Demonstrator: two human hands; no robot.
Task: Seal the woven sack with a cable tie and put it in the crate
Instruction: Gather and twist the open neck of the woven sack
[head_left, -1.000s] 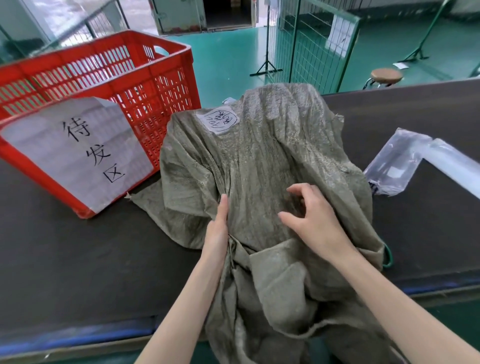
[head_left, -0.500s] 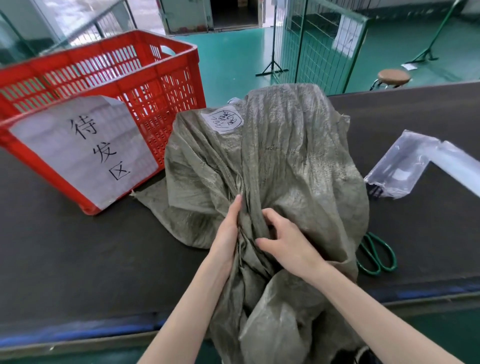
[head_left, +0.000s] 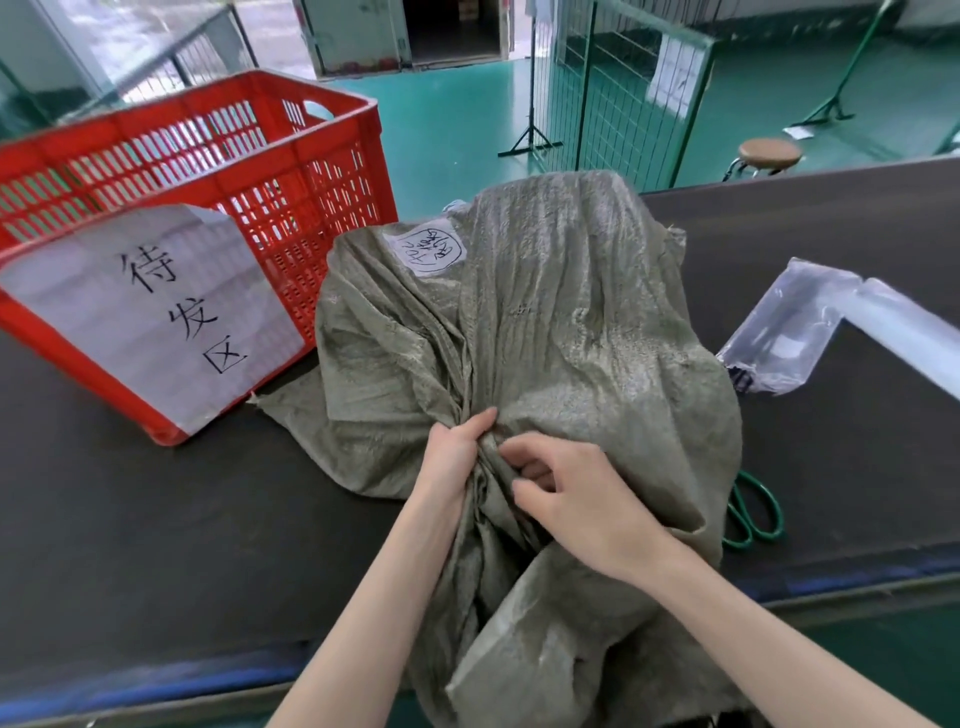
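We count one grey-green woven sack (head_left: 561, 332), one red crate (head_left: 197, 156), one pair of green-handled scissors (head_left: 756, 514), one clear plastic bag (head_left: 789, 322), and our two hands. The crate stands on the dark worktop (head_left: 130, 519) at our left, just beside the sack; a white paper sign (head_left: 156, 312) with three black characters covers its near wall, and what lies inside we cannot tell. The sack lies bulging on the worktop in front of us, long axis running from its far closed end, where a round-marked white label (head_left: 431, 249) sits, toward us, with the gathered mouth hanging over the near edge. Our left hand (head_left: 452, 452) fingers are closed, gripping the bunched neck; our right hand (head_left: 576, 493) fingers are curled, pinching the folds beside it.
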